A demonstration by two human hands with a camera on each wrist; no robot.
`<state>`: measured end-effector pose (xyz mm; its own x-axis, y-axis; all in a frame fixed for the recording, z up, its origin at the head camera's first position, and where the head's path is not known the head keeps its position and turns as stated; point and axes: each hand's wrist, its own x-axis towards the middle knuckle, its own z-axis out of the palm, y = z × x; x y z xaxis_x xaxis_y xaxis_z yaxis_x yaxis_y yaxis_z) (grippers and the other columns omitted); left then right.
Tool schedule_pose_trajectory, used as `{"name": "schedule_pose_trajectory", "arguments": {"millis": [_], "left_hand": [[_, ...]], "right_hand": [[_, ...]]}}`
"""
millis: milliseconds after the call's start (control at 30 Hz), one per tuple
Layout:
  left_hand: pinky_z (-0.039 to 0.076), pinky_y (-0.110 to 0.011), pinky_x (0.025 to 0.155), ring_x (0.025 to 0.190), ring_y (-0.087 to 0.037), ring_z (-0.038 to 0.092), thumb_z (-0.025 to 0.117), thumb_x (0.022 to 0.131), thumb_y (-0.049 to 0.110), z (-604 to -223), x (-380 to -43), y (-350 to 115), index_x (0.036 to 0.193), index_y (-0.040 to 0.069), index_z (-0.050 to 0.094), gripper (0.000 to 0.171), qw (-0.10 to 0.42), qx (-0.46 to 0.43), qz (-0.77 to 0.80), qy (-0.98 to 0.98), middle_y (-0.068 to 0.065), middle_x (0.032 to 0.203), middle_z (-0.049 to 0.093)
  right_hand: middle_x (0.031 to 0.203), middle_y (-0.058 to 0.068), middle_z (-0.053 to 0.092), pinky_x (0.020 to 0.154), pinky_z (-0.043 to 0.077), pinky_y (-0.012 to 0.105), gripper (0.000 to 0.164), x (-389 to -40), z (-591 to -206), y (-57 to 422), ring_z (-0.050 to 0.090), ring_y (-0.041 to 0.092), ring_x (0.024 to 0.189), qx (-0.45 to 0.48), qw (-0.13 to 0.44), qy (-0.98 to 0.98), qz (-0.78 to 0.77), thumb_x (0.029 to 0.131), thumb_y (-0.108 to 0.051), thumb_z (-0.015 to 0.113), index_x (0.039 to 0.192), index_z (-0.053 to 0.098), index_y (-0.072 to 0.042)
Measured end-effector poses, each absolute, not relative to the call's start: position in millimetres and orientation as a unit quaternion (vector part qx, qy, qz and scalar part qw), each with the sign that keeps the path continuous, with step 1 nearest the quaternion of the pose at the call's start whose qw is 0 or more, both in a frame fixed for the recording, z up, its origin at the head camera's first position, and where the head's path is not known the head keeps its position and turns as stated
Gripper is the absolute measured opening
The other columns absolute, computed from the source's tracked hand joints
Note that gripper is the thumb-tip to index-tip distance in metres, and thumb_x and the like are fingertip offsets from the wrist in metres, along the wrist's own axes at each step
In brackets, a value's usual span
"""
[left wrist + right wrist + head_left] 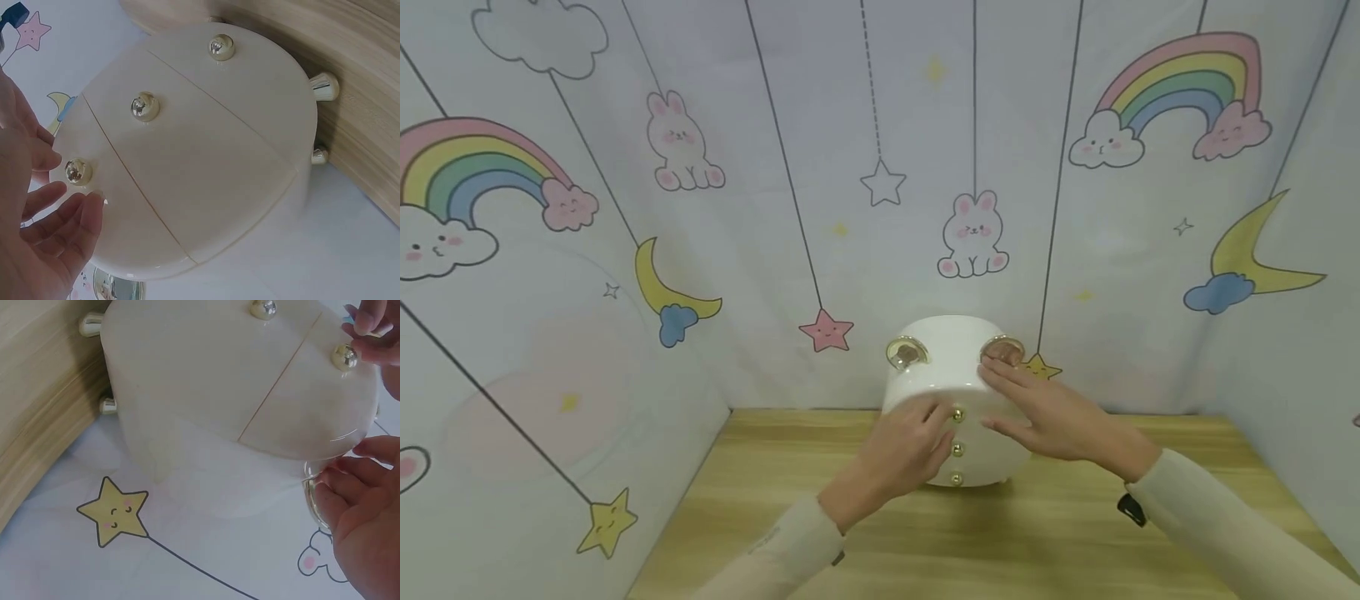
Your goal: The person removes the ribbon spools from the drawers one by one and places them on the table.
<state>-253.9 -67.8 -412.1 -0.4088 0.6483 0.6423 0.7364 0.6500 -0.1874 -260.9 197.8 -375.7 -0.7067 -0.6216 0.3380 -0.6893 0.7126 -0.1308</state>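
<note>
A glossy white rounded box (955,375) has drawer fronts lined one above another, each with a gold knob, and two gold ears on top. My left hand (906,446) is at the top knob (78,172), loosely curled, with its fingertips right beside the knob. On the box's upper right side rests my right hand (1060,412), fingers extended by the right gold ear (1002,351) and thumb spread toward the front. The right wrist view has the right hand's fingers (344,487) at the ear and the box's upper edge. All the drawers look flush.
The box stands on a wood-grain table (805,500) near its back edge, on small gold feet (325,86). White fabric walls (775,83) printed with rainbows, stars, moons and rabbits enclose the table at the back and both sides.
</note>
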Motion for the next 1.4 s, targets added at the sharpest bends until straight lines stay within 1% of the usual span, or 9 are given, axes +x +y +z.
{"name": "schedule_pose_trajectory", "arguments": {"millis": [133, 233, 400, 567, 767, 967, 1233, 1400], "left_hand": [[0.059, -0.028, 0.087, 0.094, -0.015, 0.069, 0.077, 0.092, 0.023, -411, -254, -62, 0.113, 0.011, 0.069, 0.026, 0.358, -0.412, -0.053, -0.836, 0.0, 0.104, 0.07], [0.058, -0.026, 0.083, 0.091, -0.013, 0.068, 0.077, 0.091, 0.025, -410, -254, -59, 0.112, 0.012, 0.069, 0.026, 0.362, -0.408, -0.043, -0.837, 0.001, 0.103, 0.069], [0.057, -0.024, 0.076, 0.088, -0.01, 0.066, 0.076, 0.093, 0.025, -412, -255, -54, 0.11, 0.012, 0.068, 0.023, 0.355, -0.4, -0.025, -0.845, 0.001, 0.102, 0.067], [0.057, -0.021, 0.075, 0.088, -0.009, 0.067, 0.076, 0.094, 0.026, -412, -257, -50, 0.111, 0.011, 0.07, 0.024, 0.353, -0.386, -0.003, -0.852, 0.0, 0.105, 0.068], [0.059, -0.02, 0.078, 0.09, -0.011, 0.068, 0.076, 0.094, 0.026, -414, -259, -44, 0.111, 0.008, 0.072, 0.025, 0.392, -0.382, 0.042, -0.836, -0.001, 0.105, 0.07], [0.06, -0.022, 0.077, 0.088, -0.013, 0.068, 0.075, 0.092, 0.016, -417, -260, -40, 0.109, 0.006, 0.073, 0.02, 0.423, -0.381, 0.063, -0.819, -0.002, 0.1, 0.069], [0.06, -0.019, 0.075, 0.089, -0.013, 0.068, 0.078, 0.089, 0.01, -421, -262, -36, 0.115, 0.002, 0.072, 0.028, 0.428, -0.378, 0.08, -0.817, -0.005, 0.102, 0.069], [0.061, -0.019, 0.078, 0.091, -0.014, 0.07, 0.081, 0.086, 0.008, -422, -263, -35, 0.116, 0.001, 0.072, 0.032, 0.436, -0.379, 0.087, -0.812, -0.006, 0.103, 0.071]], "right_hand": [[0.17, 0.016, 0.035, 0.117, 0.045, 0.057, 0.06, -263, -373, 200, 0.04, 0.037, 0.155, 0.347, 0.103, -0.924, 0.12, 0.112, -0.037, 0.047, 0.161, 0.039, -0.003], [0.17, 0.015, 0.034, 0.118, 0.044, 0.057, 0.056, -265, -372, 202, 0.038, 0.036, 0.156, 0.345, 0.095, -0.926, 0.12, 0.113, -0.034, 0.042, 0.161, 0.038, -0.003], [0.17, 0.014, 0.035, 0.119, 0.044, 0.055, 0.057, -268, -370, 203, 0.038, 0.035, 0.156, 0.351, 0.096, -0.926, 0.097, 0.114, -0.034, 0.041, 0.161, 0.037, -0.004], [0.169, 0.015, 0.038, 0.118, 0.044, 0.055, 0.055, -269, -366, 204, 0.04, 0.036, 0.155, 0.362, 0.103, -0.924, 0.074, 0.114, -0.033, 0.041, 0.161, 0.039, -0.004], [0.169, 0.015, 0.036, 0.117, 0.046, 0.053, 0.057, -272, -368, 205, 0.04, 0.034, 0.155, 0.361, 0.104, -0.925, 0.063, 0.113, -0.035, 0.042, 0.161, 0.038, -0.004], [0.169, 0.014, 0.037, 0.119, 0.044, 0.054, 0.057, -273, -371, 207, 0.04, 0.034, 0.156, 0.364, 0.102, -0.923, 0.071, 0.113, -0.034, 0.043, 0.16, 0.039, -0.003], [0.167, 0.016, 0.041, 0.117, 0.045, 0.056, 0.055, -276, -371, 209, 0.042, 0.038, 0.154, 0.373, 0.109, -0.918, 0.083, 0.113, -0.031, 0.042, 0.159, 0.041, -0.001], [0.167, 0.016, 0.04, 0.117, 0.045, 0.056, 0.054, -278, -371, 210, 0.042, 0.038, 0.153, 0.375, 0.112, -0.916, 0.083, 0.113, -0.03, 0.043, 0.159, 0.041, -0.001]]}}
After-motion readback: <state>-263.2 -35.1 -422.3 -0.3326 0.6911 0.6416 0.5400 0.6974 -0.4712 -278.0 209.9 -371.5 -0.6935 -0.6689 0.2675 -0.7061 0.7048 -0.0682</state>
